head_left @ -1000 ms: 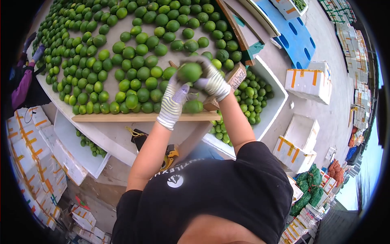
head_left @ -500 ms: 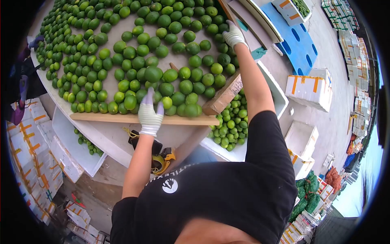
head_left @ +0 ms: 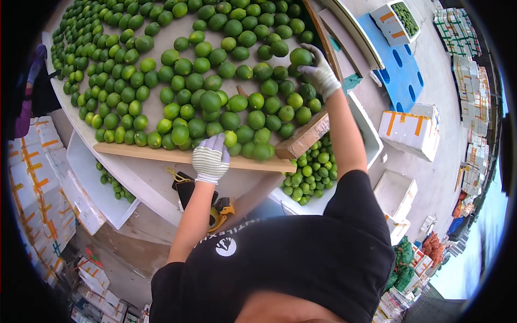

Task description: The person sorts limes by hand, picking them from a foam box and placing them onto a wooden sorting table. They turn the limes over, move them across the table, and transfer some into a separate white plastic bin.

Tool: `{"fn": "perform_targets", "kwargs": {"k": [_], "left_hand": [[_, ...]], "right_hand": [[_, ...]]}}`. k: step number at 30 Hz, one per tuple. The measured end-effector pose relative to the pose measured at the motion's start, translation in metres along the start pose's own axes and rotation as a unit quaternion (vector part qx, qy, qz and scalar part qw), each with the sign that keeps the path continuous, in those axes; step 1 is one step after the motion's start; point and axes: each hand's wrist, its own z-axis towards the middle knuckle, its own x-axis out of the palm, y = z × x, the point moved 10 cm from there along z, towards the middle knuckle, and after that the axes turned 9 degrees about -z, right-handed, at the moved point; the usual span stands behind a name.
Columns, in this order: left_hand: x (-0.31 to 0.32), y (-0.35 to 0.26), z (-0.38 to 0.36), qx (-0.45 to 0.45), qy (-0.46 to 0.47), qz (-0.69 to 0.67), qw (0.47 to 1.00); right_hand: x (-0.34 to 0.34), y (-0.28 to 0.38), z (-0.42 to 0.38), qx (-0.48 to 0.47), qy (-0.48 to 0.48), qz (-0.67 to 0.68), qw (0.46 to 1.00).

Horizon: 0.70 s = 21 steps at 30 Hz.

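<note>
Green limes (head_left: 195,82) cover a pale sorting table (head_left: 161,48). My right hand (head_left: 322,74), in a striped white glove, is at the table's right edge, thumb and fingers around a lime (head_left: 300,57). Gloved the same way, my left hand (head_left: 211,160) lies over the wooden strip (head_left: 142,153) along the front edge. Its fingers are curled in against the nearest limes, one yellowish-green lime (head_left: 230,139) right beside them. Whatever these fingers hold, if anything, is hidden. A short wooden block (head_left: 302,135) closes the front right corner.
Below the block stands a white foam box of limes (head_left: 309,175). Another white bin (head_left: 102,180) with limes is at left. A tape measure (head_left: 219,214) sits near my waist. At right are a blue pallet (head_left: 396,67) and a foam box (head_left: 410,129). Another person's sleeve (head_left: 24,110) shows at far left.
My right hand has come off the table's side board and now grips a lime. My left hand's fingers, stretched out before, have curled in. The camera view has shifted slightly.
</note>
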Motion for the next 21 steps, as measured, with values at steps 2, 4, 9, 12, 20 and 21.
{"fn": "perform_targets", "kwargs": {"k": [2, 4, 9, 12, 20, 21], "left_hand": [[0.0, 0.0, 0.0, -0.001, -0.004, -0.002, 1.0], [-0.001, 0.0, 0.001, -0.002, -0.006, -0.006, 1.0], [-0.004, 0.002, 0.001, -0.01, 0.001, -0.044, 0.999], [-0.017, 0.005, -0.001, 0.001, -0.035, -0.106, 0.994], [-0.039, -0.008, -0.034, -0.355, -0.038, -0.743, 0.567], [-0.034, 0.006, -0.048, -0.397, -0.052, -0.765, 0.504]], "right_hand": [[0.034, 0.008, -0.034, -0.074, 0.062, 0.2, 0.975], [0.069, 0.026, -0.068, -0.092, 0.116, 0.31, 0.939], [0.132, 0.023, -0.116, -0.077, 0.157, 0.529, 0.83], [0.161, 0.028, -0.142, -0.089, 0.193, 0.579, 0.787], [0.27, 0.046, -0.223, -0.165, 0.147, -0.14, 0.965], [0.28, 0.04, -0.231, -0.133, 0.146, -0.115, 0.974]]}}
